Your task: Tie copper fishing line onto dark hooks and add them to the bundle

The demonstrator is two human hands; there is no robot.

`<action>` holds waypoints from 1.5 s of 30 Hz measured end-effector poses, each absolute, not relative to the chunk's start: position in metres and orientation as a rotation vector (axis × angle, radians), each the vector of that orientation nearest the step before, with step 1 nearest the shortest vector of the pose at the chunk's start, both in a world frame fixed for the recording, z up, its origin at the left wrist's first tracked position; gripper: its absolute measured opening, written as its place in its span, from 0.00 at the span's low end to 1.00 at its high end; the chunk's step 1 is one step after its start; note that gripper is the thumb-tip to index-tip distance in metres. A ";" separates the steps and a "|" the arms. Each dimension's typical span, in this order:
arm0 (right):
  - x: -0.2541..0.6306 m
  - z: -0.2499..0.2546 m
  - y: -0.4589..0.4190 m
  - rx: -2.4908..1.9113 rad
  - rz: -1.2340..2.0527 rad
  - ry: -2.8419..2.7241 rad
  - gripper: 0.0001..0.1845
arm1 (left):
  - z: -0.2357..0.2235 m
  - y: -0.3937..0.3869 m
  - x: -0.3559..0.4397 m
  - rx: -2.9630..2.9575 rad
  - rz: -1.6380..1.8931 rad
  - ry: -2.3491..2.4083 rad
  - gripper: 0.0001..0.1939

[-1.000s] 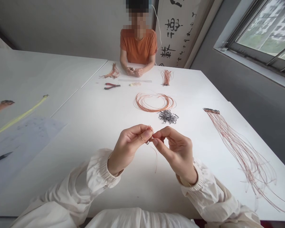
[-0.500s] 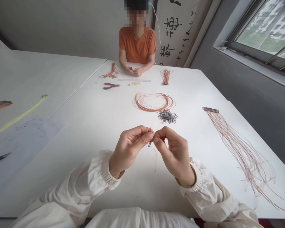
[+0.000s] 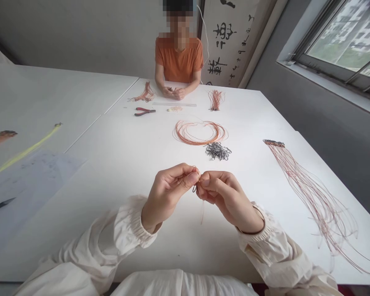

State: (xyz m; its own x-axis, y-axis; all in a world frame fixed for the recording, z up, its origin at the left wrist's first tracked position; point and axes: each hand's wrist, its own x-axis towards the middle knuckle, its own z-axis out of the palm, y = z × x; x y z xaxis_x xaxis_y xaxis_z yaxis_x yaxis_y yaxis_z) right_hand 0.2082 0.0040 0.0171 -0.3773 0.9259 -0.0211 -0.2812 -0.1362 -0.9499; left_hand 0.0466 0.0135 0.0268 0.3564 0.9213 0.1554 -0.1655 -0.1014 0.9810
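- Dark hook (image 3: 194, 189): our left hand (image 3: 169, 193) holds it, grip narrow.
- Orange line (image 3: 202, 211): our right hand (image 3: 230, 195) pinches it, narrow too.
- Hook pile (image 3: 218, 151): one o'clock from our hands.

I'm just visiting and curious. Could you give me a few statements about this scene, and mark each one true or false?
1. The left hand and right hand are held close together. True.
2. A small dark loop shows below the left hand's fingertips. True.
3. The pliers are in the right hand. False: they lie on the table.
4. The dark metal pile is on the near side of the orange coil. True.
5. The shirt across the table is blue. False: it is orange.
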 end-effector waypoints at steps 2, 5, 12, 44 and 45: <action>0.208 0.017 0.002 -0.842 1.608 -1.265 0.12 | 0.025 0.015 0.045 1.334 1.082 0.768 0.11; 0.207 0.015 -0.002 -0.898 1.237 -1.397 0.09 | 0.024 0.017 0.044 1.317 1.060 0.764 0.10; 0.203 0.007 -0.004 -0.885 0.543 -1.615 0.09 | 0.026 0.017 0.042 1.255 1.009 0.747 0.09; 0.201 0.015 -0.005 -0.870 1.250 -1.332 0.10 | 0.023 0.011 0.045 1.312 1.061 0.713 0.10; 0.201 0.016 -0.005 -0.864 1.291 -1.317 0.11 | 0.023 0.011 0.045 1.310 1.069 0.708 0.10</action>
State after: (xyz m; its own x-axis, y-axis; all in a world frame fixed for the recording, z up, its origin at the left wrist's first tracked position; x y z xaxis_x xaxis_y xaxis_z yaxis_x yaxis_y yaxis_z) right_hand 0.2011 -0.0047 0.0157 -0.1880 0.9640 0.1881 -0.1685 0.1570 -0.9731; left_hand 0.0453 0.0108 0.0230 0.3835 0.9109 0.1520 -0.2158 -0.0717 0.9738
